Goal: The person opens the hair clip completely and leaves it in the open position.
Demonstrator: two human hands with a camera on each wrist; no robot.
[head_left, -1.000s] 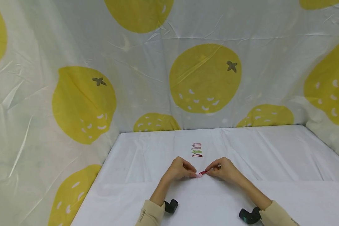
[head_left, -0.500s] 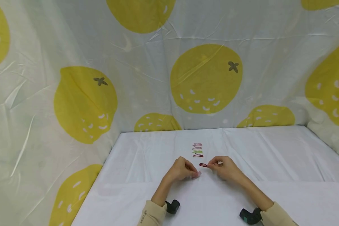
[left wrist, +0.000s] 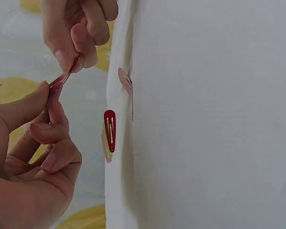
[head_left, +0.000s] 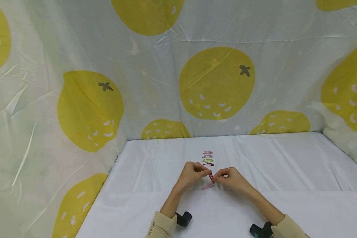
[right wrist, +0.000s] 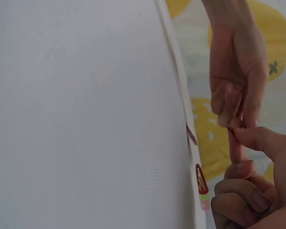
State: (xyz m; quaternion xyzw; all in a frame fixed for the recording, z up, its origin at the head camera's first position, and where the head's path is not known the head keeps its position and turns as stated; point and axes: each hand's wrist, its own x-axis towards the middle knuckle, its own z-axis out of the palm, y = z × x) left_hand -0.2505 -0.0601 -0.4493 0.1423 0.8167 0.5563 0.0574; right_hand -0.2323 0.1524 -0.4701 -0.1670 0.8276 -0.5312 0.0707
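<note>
Both hands hold one dark red snap hair clip (head_left: 211, 178) just above the table, between their fingertips. My left hand (head_left: 191, 174) pinches its upper end, and my right hand (head_left: 232, 179) pinches the lower end. In the left wrist view the red hair clip (left wrist: 62, 83) stretches tilted between the two sets of fingertips and looks spread apart. A pink hair clip (head_left: 207, 186) lies on the white cloth just below the hands. Seen from the right wrist, the fingers mostly hide the held clip.
Behind the hands a neat column of hair clips lies on the white-covered table (head_left: 154, 165): pink clips (head_left: 207, 154) at the back, a green clip (head_left: 208, 160), then a dark red clip (head_left: 208, 164) nearest. A lemon-print curtain (head_left: 154, 82) hangs behind and to the sides.
My right hand has drawn the red clip away from the pink one. My left hand has let go of the pink clip, moved up, and now pinches the red clip too.
</note>
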